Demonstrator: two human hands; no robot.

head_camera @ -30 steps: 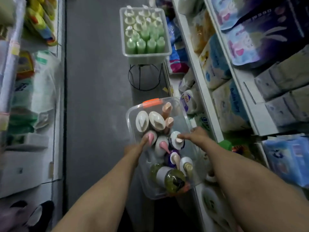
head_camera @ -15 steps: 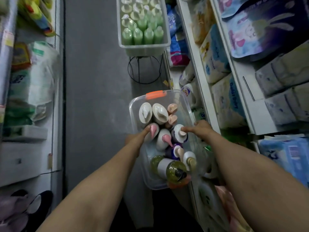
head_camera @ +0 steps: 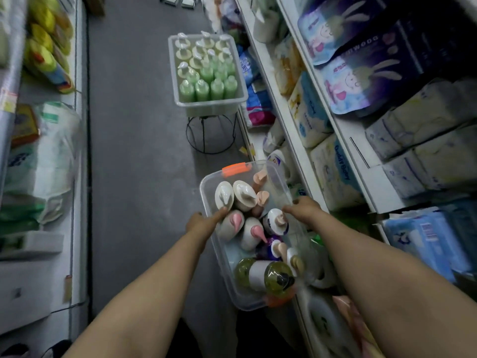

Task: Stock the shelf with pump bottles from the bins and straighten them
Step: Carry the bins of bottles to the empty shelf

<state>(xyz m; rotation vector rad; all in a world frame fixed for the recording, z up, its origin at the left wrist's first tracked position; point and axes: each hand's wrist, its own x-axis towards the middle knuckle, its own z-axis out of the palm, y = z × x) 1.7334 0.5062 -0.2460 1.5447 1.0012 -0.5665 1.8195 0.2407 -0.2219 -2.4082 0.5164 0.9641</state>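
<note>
A clear plastic bin (head_camera: 222,264) with orange latches (head_camera: 236,169) is held low over the aisle floor, next to the right-hand shelf. My left hand (head_camera: 204,223) grips its left rim, thumb inside. My right hand (head_camera: 304,209) grips the right rim the same way. Several pump bottles stand inside: cream-topped ones (head_camera: 224,195), white ones with pink pumps (head_camera: 254,232), a purple one. A yellow-green bottle (head_camera: 265,275) lies on its side at the near end. Farther down the aisle, a second clear bin (head_camera: 209,105) holds several green pump bottles (head_camera: 209,86).
The far bin rests on a black wire stand (head_camera: 210,133). White shelves (head_camera: 296,140) on the right are packed with nappy packs, tissue bundles and bottles. A shelf unit (head_camera: 77,177) with bags lines the left. Grey floor runs between them.
Both hands keep the same hold on the bin. The view has shifted, so the far bin of green bottles now sits lower in the frame.
</note>
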